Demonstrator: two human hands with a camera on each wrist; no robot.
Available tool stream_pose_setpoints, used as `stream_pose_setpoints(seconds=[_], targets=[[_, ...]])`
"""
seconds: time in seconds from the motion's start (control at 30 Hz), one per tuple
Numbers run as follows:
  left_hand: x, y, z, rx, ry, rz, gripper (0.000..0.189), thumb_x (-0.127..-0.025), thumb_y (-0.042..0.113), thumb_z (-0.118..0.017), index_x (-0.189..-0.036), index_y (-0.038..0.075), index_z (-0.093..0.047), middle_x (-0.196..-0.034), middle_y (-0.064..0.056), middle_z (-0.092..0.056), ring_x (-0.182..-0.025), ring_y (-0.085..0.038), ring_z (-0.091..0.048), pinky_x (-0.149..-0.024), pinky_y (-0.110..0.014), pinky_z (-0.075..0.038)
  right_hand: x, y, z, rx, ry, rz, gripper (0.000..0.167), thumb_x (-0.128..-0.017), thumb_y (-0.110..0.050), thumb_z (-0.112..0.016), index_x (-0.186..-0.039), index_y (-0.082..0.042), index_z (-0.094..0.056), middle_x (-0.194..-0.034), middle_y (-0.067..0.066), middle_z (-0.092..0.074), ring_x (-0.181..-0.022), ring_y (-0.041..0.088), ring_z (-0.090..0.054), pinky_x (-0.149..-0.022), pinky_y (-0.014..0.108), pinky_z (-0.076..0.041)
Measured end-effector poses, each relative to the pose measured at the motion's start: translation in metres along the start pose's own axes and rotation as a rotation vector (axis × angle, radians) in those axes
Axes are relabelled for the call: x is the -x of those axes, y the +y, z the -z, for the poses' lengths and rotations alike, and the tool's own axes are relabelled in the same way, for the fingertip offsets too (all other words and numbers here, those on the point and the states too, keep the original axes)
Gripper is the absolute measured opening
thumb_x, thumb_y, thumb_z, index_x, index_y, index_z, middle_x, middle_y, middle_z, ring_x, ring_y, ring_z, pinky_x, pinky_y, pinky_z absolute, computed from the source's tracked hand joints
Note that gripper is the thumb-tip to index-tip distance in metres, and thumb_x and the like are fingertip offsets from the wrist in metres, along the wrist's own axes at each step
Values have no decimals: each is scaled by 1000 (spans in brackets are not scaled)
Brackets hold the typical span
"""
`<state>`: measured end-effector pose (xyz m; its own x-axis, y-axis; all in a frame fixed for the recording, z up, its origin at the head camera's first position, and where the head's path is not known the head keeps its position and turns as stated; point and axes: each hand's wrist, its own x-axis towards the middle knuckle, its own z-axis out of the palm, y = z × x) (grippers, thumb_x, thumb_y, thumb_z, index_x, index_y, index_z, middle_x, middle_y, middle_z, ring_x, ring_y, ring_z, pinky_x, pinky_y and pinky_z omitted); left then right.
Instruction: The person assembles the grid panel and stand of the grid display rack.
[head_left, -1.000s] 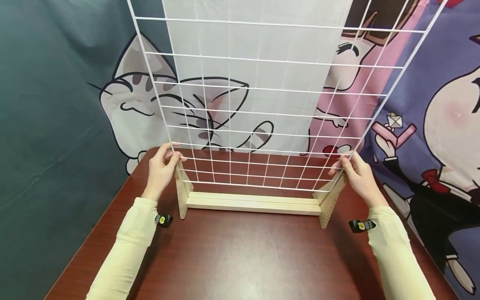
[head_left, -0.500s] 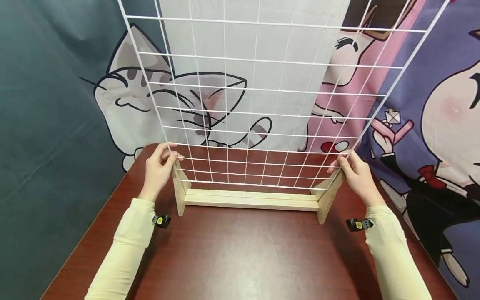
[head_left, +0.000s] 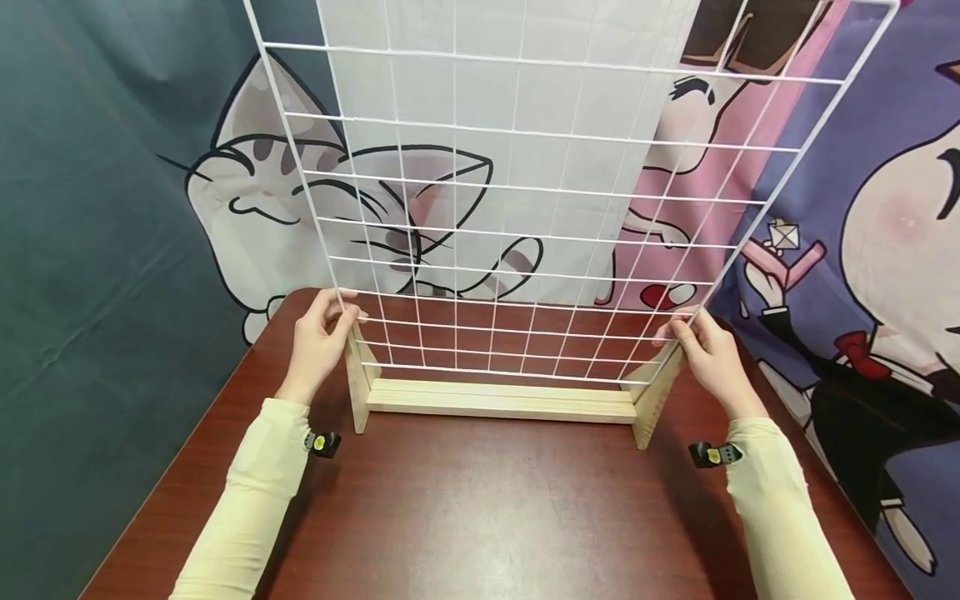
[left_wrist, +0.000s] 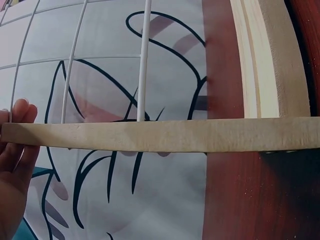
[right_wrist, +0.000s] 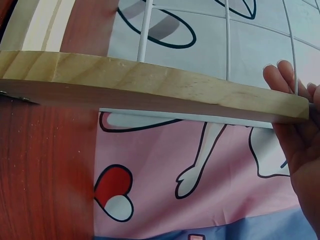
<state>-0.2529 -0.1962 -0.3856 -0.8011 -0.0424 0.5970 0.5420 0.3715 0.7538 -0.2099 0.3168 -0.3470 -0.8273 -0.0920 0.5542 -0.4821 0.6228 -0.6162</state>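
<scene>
A white wire grid panel [head_left: 455, 55] rises between the two side pieces of a pale wooden stand, its lower edge just above the stand's two-slat crossbar [head_left: 502, 400]. My left hand [head_left: 318, 337] pinches the grid's left edge wire near the top of the left side piece [head_left: 357, 383]. On the opposite side, my right hand [head_left: 708, 358] pinches the right edge wire by the top of the right side piece [head_left: 654, 408]. In the left wrist view, the wooden side piece [left_wrist: 165, 136] partly hides the fingers. The right wrist view shows the right side piece [right_wrist: 150, 82] partly covering the right hand.
The stand rests on a dark red-brown table [head_left: 480, 500]. Behind it hangs a cloth printed with a cartoon cat [head_left: 262, 192] and other figures. A plain teal cloth [head_left: 97, 250] hangs at the left. Each wrist carries a small black camera [head_left: 324, 443].
The grid's upper part has tilted slightly, and its top right corner has come into view. Both hands keep their hold near the side pieces. The head view has shifted a little.
</scene>
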Motion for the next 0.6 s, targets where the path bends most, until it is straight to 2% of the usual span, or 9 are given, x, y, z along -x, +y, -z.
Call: stream_pose_setpoints(seconds=[0.07,0.17,0.37,0.5,0.6], targets=[[0,-4,-1,-3,7,1,20,-97,7,-57,-115,0,-60,-91,-22,-71,-82,9,-63,-74,-4,-46,0,11,-2,11,7,1,10,-99,-2,-49,-102,3,-57,-80,-24,-66,-77,-18,-59,-67,6,-39],[1,2,-3,-12,21,12,19,-97,4,-56,-113,-3,-60,-89,-24,-70,-82,7,-62,-74,-4,-44,0,25,-4,20,19,8,10,-99,-3,-51,-103,1,-58,-81,-28,-64,-78,-18,-58,-67,6,-39],[3,25,-10,-31,43,10,18,-99,1,-49,-111,-10,-56,-83,-28,-64,-76,12,-53,-70,-7,-38,1,26,-5,44,58,29,10,-97,-1,-54,-104,2,-59,-81,-32,-62,-79,-20,-56,-68,6,-36],[5,29,-16,-20,101,20,19,-101,4,-45,-108,-11,-56,-80,-26,-59,-71,13,-49,-68,-10,-38,2,25,-8,37,86,48,9,-95,2,-56,-102,2,-60,-79,-25,-66,-77,-19,-59,-65,5,-38],[5,29,-23,-2,143,26,25,-103,7,-39,-107,-11,-56,-74,-24,-53,-65,7,-47,-64,-11,-36,5,25,-10,33,113,39,9,-94,2,-57,-101,1,-62,-78,-21,-67,-74,-17,-61,-63,5,-40]])
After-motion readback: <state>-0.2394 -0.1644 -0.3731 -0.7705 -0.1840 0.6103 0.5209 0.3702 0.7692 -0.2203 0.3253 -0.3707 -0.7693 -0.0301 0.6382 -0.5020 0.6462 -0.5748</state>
